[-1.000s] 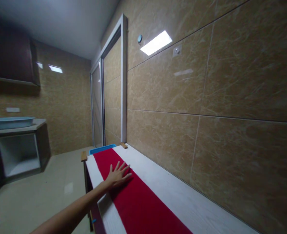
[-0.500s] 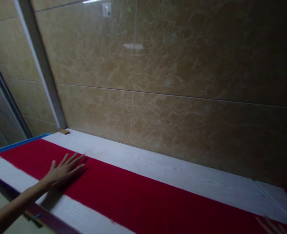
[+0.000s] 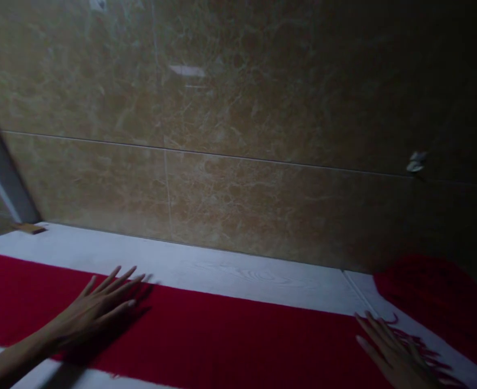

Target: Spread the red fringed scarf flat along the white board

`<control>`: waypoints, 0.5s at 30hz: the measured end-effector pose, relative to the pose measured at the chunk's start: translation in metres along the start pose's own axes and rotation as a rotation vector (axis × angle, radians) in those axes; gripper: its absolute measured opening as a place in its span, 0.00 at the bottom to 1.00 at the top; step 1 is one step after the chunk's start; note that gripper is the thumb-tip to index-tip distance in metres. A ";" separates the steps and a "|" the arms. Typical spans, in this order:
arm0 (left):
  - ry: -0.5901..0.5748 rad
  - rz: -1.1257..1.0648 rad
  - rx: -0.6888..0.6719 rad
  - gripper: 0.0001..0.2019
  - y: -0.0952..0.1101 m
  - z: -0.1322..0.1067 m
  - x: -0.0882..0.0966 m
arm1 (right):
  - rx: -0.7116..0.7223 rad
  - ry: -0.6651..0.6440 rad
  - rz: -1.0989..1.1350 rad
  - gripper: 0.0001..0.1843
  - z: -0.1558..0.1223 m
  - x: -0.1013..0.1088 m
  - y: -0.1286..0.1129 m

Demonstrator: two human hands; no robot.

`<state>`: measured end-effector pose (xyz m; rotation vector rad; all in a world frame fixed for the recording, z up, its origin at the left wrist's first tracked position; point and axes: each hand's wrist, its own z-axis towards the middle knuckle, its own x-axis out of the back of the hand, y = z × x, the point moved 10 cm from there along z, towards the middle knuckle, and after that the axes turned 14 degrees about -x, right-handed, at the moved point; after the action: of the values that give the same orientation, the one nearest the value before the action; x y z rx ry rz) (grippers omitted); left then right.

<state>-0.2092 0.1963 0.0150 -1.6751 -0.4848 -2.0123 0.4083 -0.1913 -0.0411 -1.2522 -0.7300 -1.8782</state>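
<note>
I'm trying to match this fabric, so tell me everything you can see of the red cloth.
The red cloth is a long, flat strip of deep red, soft-looking fabric, running along a white wood-grain board with white showing on both sides. The left hand rests flat on it. Near the right hand, red fringe threads trail over the board; a bunched red mass beyond may be more of it.

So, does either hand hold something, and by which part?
Nothing is held: the left hand lies open on the red cloth, the right hand is open by its fringe.
</note>
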 end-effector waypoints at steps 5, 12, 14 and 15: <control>0.018 -0.077 -0.349 0.30 0.157 0.071 0.017 | -0.219 -0.136 0.072 0.37 0.003 0.072 -0.076; -0.158 -0.285 -0.648 0.37 0.313 0.090 -0.037 | -0.045 -0.361 0.300 0.37 -0.025 0.060 -0.180; -0.159 -0.305 -0.642 0.37 0.311 0.090 -0.050 | -0.144 -0.366 0.267 0.36 -0.024 0.055 -0.133; -0.144 -0.307 -0.628 0.37 0.308 0.091 -0.052 | -0.204 -0.358 0.237 0.35 -0.023 0.054 -0.101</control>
<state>0.0460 -0.0013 -0.0277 -2.2344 -0.1610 -2.4483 0.2996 -0.1678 -0.0039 -1.7523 -0.5494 -1.5826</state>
